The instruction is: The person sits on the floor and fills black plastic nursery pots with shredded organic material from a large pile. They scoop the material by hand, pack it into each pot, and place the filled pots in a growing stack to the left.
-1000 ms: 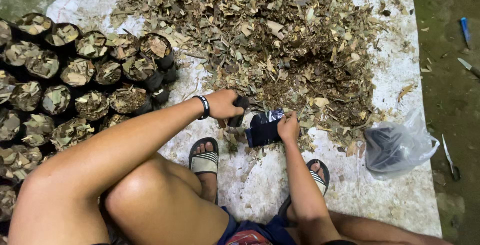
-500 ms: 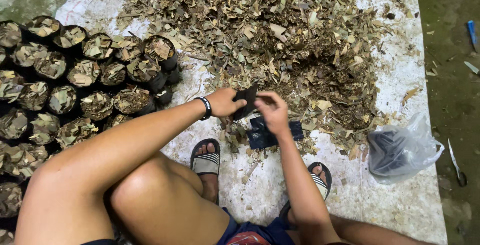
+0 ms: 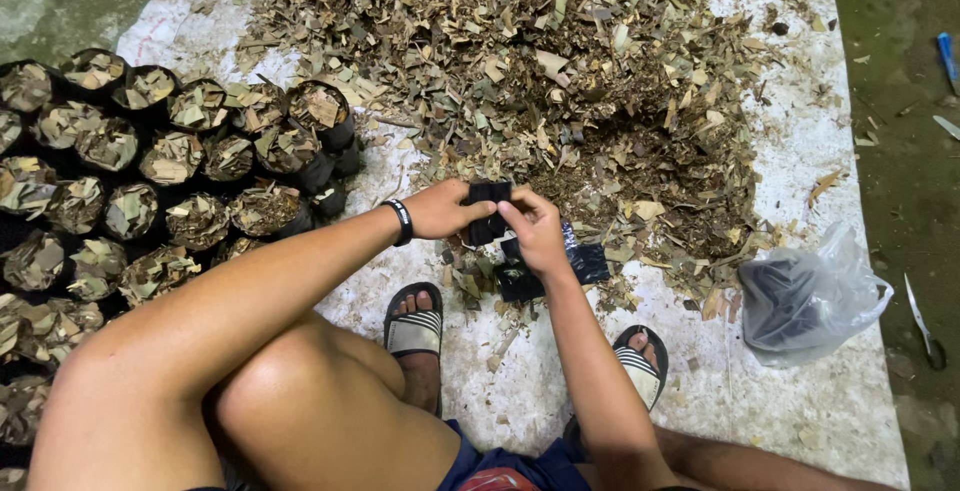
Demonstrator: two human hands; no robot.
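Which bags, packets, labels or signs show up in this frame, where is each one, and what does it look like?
Small black bag: pinched between left hand and right hand, flat, empty.
Flat black bags: on the mat below the right hand, dark, glossy.
Clear plastic bag: right on the mat, crumpled, dark contents.
Filled black bags: left, upright rows packed with dry leaves.
No labels, signs or screens visible.

Both forearms reach forward over the knees, left hand (image 3: 440, 211) and right hand (image 3: 535, 231) meeting, fingers pinched.
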